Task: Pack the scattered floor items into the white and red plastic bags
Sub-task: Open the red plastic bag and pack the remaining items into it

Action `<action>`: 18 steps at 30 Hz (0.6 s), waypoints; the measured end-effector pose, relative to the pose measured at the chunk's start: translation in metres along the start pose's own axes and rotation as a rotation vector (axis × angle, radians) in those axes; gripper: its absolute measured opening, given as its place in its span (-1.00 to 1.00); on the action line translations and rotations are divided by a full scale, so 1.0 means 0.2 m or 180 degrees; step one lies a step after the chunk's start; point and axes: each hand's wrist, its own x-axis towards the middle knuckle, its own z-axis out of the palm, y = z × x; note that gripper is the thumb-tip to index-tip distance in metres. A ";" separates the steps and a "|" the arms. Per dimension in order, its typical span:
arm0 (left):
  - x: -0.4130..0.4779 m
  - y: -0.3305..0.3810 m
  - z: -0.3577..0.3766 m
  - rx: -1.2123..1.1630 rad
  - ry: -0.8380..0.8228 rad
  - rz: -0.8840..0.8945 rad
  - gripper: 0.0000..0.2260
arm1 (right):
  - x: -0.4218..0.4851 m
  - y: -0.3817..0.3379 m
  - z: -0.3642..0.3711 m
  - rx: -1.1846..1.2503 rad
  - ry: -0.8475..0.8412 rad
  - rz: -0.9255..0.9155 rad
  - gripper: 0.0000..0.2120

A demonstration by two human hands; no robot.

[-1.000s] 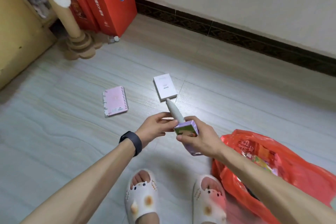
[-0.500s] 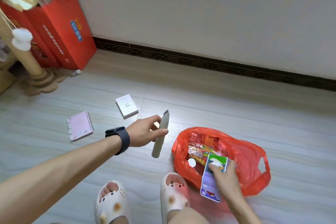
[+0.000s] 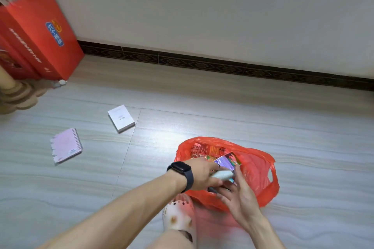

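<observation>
Pale grey, wood-grained floor tiles (image 3: pixel 222 107) fill the view, a thin seam (image 3: pixel 129 147) running up past the white box (image 3: pixel 121 118), which lies flat in the open. Well to its left sits the pink spiral notebook (image 3: pixel 66 145), also flat on the tile. Along the back, an off-white wall (image 3: pixel 202 6) meets a dark patterned skirting (image 3: pixel 202 63); red cartons (image 3: pixel 36 36) lean in the left corner beside a beige post base (image 3: pixel 18 97). Down front, the red bag (image 3: pixel 257 170) lies open on the floor next to a white slipper (image 3: pixel 179 216). The left hand (image 3: pixel 204 174), black watch (image 3: pixel 181 172) on its wrist, grips a pale stick-shaped tool (image 3: pixel 221 175) over the bag's mouth. The right hand (image 3: pixel 240 194) is spread, fingers straight, at the bag's near edge, just below a purple box (image 3: pixel 226 161) resting inside.
</observation>
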 end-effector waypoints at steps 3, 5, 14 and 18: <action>0.03 0.02 0.14 -0.0196 0.0129 0.0171 -0.64 | 0.03 0.05 -0.03 -0.0709 0.0288 -0.0396 -0.73; 0.03 -0.01 0.20 -0.0051 0.0274 0.0118 -0.62 | 0.05 0.06 -0.09 -0.0970 0.0522 -0.0567 -0.80; -0.04 -0.21 0.43 0.1848 -0.0055 0.0331 -0.72 | 0.16 -0.07 -0.28 -0.2828 0.1230 -0.1400 -0.76; -0.05 -0.22 0.43 0.1930 0.0009 0.0438 -0.72 | 0.18 -0.05 -0.26 -0.4060 0.1047 -0.1746 -0.82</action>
